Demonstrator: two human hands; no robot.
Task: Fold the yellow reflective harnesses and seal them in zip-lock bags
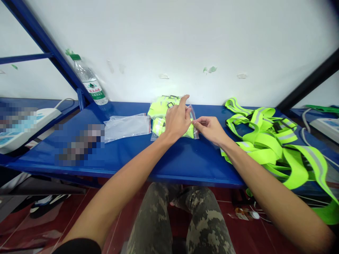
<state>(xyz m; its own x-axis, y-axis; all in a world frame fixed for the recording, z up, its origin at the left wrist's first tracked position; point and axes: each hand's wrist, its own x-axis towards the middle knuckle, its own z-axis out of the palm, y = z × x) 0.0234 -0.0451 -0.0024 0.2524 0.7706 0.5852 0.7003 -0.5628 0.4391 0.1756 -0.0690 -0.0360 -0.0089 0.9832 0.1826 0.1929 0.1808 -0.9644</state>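
Evidently, reflective strap (159,126) lay bagged on counter (127,155), seal unconfirmed. Right hand (210,130): grip pinched shut on edge of zip-lock bag (196,133). Left hand (177,121): atop bag, grip closure indeterminable. Second bundle (156,109), apparently bagged, lay behind. Loose reflective straps (272,150) awaited bagging; clear bags (127,127) lay flat.

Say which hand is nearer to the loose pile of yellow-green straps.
Right. The right hand pinches the edge of the filled bag, just left of the strap pile; the left hand is farther left, over the same bag.
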